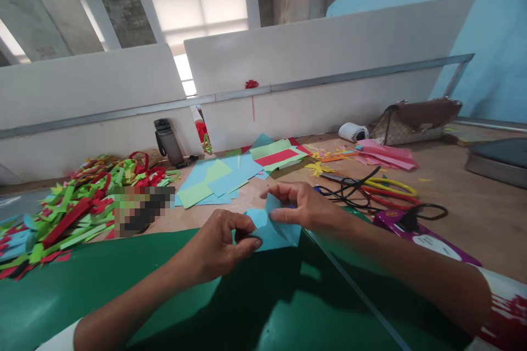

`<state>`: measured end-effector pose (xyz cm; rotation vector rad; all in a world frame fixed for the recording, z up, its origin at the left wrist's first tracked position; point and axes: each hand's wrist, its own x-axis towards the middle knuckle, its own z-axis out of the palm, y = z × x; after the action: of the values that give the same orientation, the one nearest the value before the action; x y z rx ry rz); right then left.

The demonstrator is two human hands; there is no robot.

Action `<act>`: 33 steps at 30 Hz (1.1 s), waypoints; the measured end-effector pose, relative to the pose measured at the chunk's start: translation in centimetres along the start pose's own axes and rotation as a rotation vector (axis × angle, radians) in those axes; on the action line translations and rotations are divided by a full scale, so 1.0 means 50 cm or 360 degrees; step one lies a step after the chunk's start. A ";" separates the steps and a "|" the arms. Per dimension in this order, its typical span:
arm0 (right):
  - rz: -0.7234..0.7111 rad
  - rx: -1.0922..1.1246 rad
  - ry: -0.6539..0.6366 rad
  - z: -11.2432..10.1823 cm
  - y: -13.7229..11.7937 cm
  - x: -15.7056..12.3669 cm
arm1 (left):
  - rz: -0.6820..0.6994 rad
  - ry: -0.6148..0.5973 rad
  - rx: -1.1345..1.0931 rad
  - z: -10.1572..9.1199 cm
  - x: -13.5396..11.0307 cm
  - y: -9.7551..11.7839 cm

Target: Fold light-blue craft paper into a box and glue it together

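Both my hands grip one small piece of light blue paper (275, 233) that is partly folded, just above a glossy green mat (123, 274). My left hand (220, 244) pinches its near left edge between thumb and fingers. My right hand (302, 205) pinches the upper flap from the right. Part of the paper is hidden under my fingers.
A heap of red and green paper strips (69, 203) lies at left. Flat blue and green sheets (218, 178) and a dark bottle (168, 142) sit behind. At right are yellow-handled scissors (391, 185), black cable (354, 189), pink paper (387, 156), a bag (415, 119) and white partition boards (321, 66).
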<state>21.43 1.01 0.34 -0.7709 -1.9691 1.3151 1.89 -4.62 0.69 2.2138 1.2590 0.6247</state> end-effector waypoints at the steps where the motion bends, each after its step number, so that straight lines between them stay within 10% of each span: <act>1: 0.0041 0.0010 -0.0066 -0.004 -0.002 0.000 | -0.0007 -0.0007 -0.0024 0.000 0.000 0.001; 24: -0.0259 -0.0496 -0.0182 0.019 -0.002 -0.004 | -0.0410 -0.0415 -0.0940 0.007 0.012 0.007; 33: -0.0497 -0.0802 0.0554 0.015 0.015 -0.023 | -0.0631 -0.0088 -0.1192 0.007 0.014 -0.003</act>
<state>21.67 -0.05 -0.78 -0.8122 -2.0409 0.4658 2.35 -4.01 0.42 1.3215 1.1399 0.7158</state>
